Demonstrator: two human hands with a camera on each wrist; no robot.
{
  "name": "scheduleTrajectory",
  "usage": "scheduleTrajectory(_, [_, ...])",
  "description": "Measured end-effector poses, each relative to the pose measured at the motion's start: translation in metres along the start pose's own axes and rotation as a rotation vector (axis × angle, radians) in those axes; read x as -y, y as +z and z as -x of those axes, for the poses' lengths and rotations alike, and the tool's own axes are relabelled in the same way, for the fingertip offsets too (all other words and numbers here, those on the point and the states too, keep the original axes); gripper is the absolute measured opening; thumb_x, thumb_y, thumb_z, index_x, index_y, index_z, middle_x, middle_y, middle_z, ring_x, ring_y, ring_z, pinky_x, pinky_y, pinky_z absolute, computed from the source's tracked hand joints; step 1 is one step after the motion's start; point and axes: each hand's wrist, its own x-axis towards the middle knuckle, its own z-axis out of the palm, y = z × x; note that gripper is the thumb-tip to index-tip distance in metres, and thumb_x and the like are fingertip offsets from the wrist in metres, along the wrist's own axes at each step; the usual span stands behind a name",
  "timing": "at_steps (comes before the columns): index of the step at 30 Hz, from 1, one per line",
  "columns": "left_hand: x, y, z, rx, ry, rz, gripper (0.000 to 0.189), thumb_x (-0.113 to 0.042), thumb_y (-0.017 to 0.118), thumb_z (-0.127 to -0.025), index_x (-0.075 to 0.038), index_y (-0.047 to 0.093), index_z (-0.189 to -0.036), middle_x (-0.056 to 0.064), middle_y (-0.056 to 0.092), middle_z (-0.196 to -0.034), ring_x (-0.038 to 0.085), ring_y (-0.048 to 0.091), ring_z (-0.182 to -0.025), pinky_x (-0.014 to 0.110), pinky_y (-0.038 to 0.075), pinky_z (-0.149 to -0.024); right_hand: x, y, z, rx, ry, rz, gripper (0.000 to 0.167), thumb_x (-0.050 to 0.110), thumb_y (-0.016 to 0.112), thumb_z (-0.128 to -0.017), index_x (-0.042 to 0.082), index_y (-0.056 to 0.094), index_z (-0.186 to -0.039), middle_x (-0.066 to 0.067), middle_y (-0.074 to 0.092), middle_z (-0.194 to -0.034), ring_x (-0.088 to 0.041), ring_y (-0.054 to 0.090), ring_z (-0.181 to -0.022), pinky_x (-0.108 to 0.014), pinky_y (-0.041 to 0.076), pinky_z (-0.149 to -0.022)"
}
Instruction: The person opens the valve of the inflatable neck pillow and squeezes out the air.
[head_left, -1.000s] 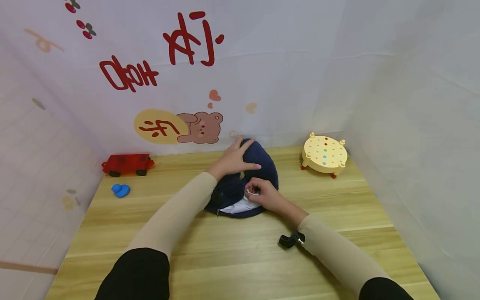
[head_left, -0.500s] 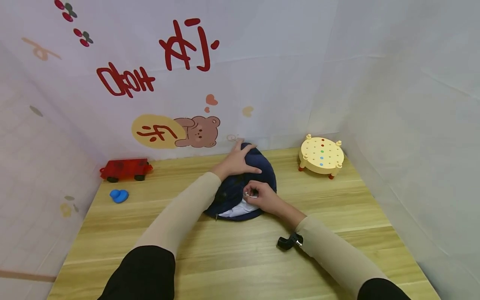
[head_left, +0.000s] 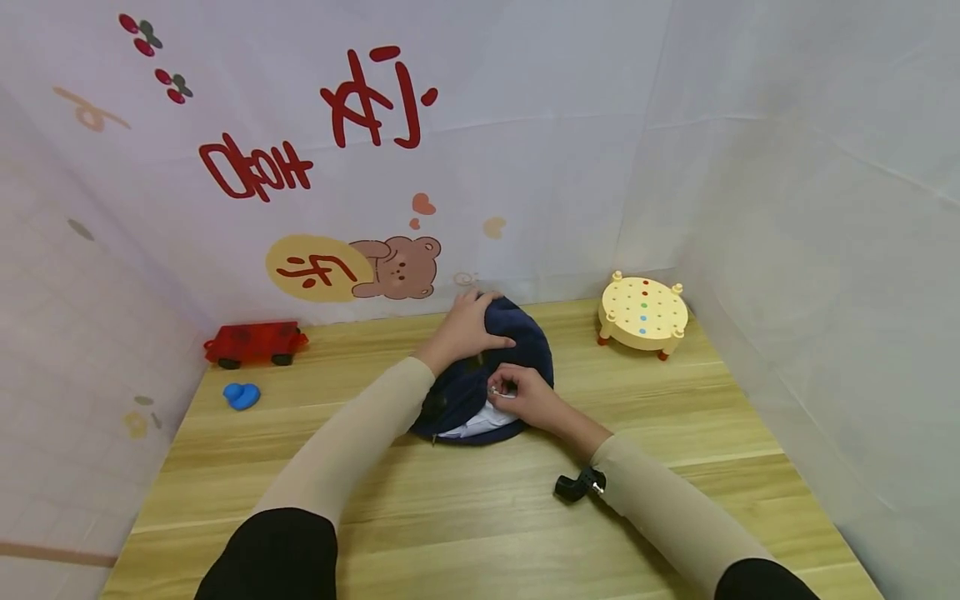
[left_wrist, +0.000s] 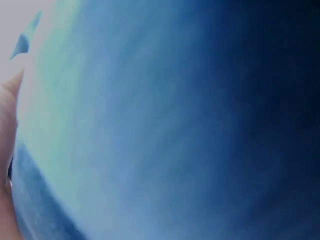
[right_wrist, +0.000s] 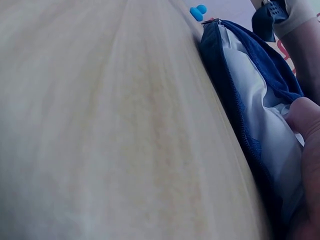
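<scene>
A navy blue neck pillow (head_left: 525, 329) lies at the back middle of the table, with its curved edge toward me. A zipper along that edge is undone and shows a white inner lining (head_left: 480, 421). My left hand (head_left: 461, 329) holds the pillow's far part, thumb and fingers spread across the cover. At the opening, my right hand (head_left: 528, 396) pinches the white material between thumb and fingers; a small pale bit shows at its fingertips. The right wrist view shows the zipper slider (right_wrist: 212, 21) at the opening's far end. Blurred blue fabric (left_wrist: 150, 120) fills most of the left wrist view.
A red toy car (head_left: 255, 343) and a blue toy duck (head_left: 242, 396) sit on the left of the wooden table (head_left: 450, 525). To the right rear stands a round cream pegged toy (head_left: 643, 312). White printed cloth (head_left: 555, 183) walls the back and sides.
The left hand's fingers have drawn closer together over the pillow. The right hand keeps its pinch at the opening with little movement. The head view has tilted slightly.
</scene>
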Motion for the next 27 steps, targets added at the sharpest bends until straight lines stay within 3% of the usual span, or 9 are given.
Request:
scheduleTrajectory(4, [-0.003, 0.006, -0.002, -0.011, 0.005, -0.022, 0.112, -0.070, 0.086, -0.086, -0.018, 0.039, -0.172, 0.014, 0.043, -0.170, 0.043, 0.037, -0.157, 0.065, 0.032, -0.125, -0.004, -0.002, 0.002, -0.005, 0.036, 0.003, 0.005, -0.009, 0.075, -0.094, -0.005, 0.073, -0.097, -0.013, 0.065, -0.091, -0.029, 0.061, -0.084, -0.037, 0.051, -0.076])
scheduleTrajectory(9, [0.003, 0.020, -0.003, 0.012, 0.039, 0.159, 0.102, -0.067, 0.089, -0.086, -0.015, 0.048, -0.164, 0.017, 0.030, -0.175, 0.041, 0.038, -0.157, 0.060, 0.037, -0.125, -0.023, 0.002, 0.004, 0.002, 0.080, 0.003, 0.013, -0.013, 0.077, -0.092, -0.002, 0.075, -0.098, -0.012, 0.068, -0.091, -0.025, 0.061, -0.083, -0.035, 0.051, -0.075])
scheduleTrajectory(12, [0.009, 0.028, -0.003, 0.002, 0.070, 0.275, 0.096, -0.057, 0.093, -0.087, -0.015, 0.050, -0.161, 0.014, 0.032, -0.175, 0.037, 0.038, -0.159, 0.057, 0.039, -0.124, -0.037, 0.003, 0.004, 0.020, 0.096, 0.008, 0.013, -0.009, 0.079, -0.092, 0.002, 0.076, -0.099, -0.007, 0.068, -0.091, -0.018, 0.060, -0.084, -0.029, 0.050, -0.076])
scheduleTrajectory(16, [0.019, 0.037, -0.001, -0.005, 0.111, 0.357, 0.101, -0.049, 0.093, -0.090, -0.017, 0.041, -0.171, 0.007, 0.039, -0.174, 0.032, 0.037, -0.160, 0.058, 0.035, -0.127, -0.045, 0.003, 0.003, 0.053, 0.128, -0.012, 0.009, -0.001, 0.080, -0.092, 0.004, 0.076, -0.098, 0.002, 0.067, -0.090, -0.012, 0.060, -0.085, -0.025, 0.049, -0.076])
scheduleTrajectory(19, [0.024, 0.043, 0.001, -0.014, 0.107, 0.428, 0.103, -0.046, 0.093, -0.091, -0.021, 0.037, -0.174, 0.004, 0.036, -0.176, 0.031, 0.035, -0.162, 0.061, 0.033, -0.127, -0.047, 0.002, 0.003, 0.076, 0.133, -0.031, 0.007, 0.003, 0.080, -0.093, 0.005, 0.076, -0.099, 0.004, 0.067, -0.090, -0.011, 0.061, -0.085, -0.026, 0.050, -0.077])
scheduleTrajectory(22, [0.027, 0.045, 0.002, -0.033, 0.094, 0.491, 0.099, -0.044, 0.093, -0.091, -0.023, 0.041, -0.172, 0.002, 0.039, -0.175, 0.031, 0.038, -0.160, 0.063, 0.034, -0.126, -0.047, 0.001, 0.001, 0.093, 0.123, -0.030, 0.007, 0.005, 0.081, -0.095, 0.009, 0.077, -0.100, 0.004, 0.066, -0.091, -0.012, 0.061, -0.086, -0.026, 0.051, -0.078])
scheduleTrajectory(27, [0.025, 0.044, 0.000, -0.022, 0.090, 0.509, 0.083, -0.044, 0.092, -0.092, -0.026, 0.054, -0.164, -0.001, 0.049, -0.167, 0.028, 0.045, -0.155, 0.060, 0.036, -0.125, -0.047, -0.002, -0.001, 0.093, 0.116, -0.016, 0.009, 0.005, 0.081, -0.095, 0.012, 0.078, -0.099, 0.004, 0.066, -0.091, -0.012, 0.062, -0.086, -0.026, 0.052, -0.078])
